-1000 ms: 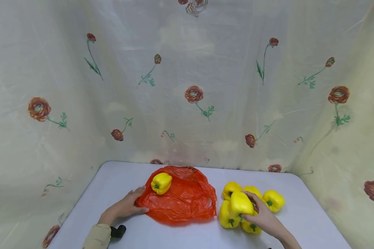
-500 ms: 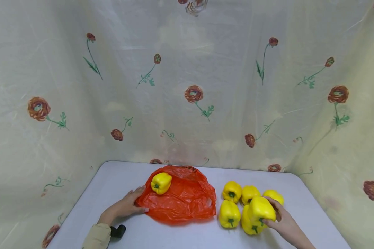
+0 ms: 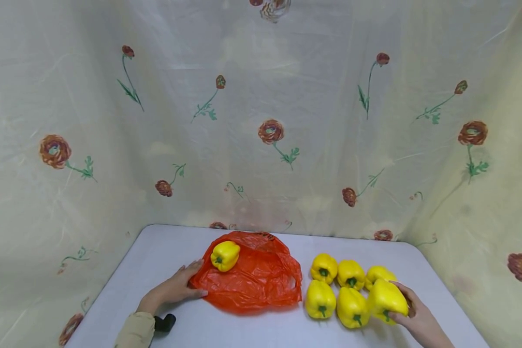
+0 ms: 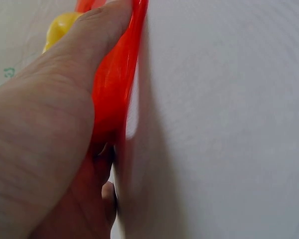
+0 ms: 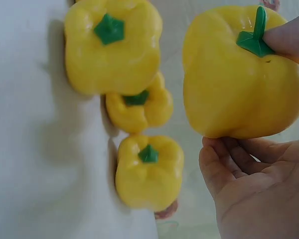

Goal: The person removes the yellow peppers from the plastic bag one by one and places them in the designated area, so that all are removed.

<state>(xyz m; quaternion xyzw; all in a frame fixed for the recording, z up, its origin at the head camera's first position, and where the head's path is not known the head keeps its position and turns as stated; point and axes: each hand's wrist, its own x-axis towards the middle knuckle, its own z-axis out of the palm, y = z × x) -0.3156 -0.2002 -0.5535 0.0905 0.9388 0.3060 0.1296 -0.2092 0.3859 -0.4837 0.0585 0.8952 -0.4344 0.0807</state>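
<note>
In the head view my right hand grips a yellow bell pepper at the right end of a group of similar peppers. Up close in the right wrist view, the thumb lies beside the green stem of this pepper and the fingertips support its other side. My left hand rests spread at the left edge of a red plastic bag. Its thumb lies along the bag in the left wrist view; the other fingers are partly hidden. One yellow bell pepper lies on the bag's left part.
Two rows of yellow bell peppers stand on the white table, including a front one and a back one. A black object sits by the left wrist. Flowered cloth hangs behind and at both sides.
My right hand has carried its pepper rightward, from above the middle of the group to its right front end. The left hand, the bag and the pepper on it have stayed put.
</note>
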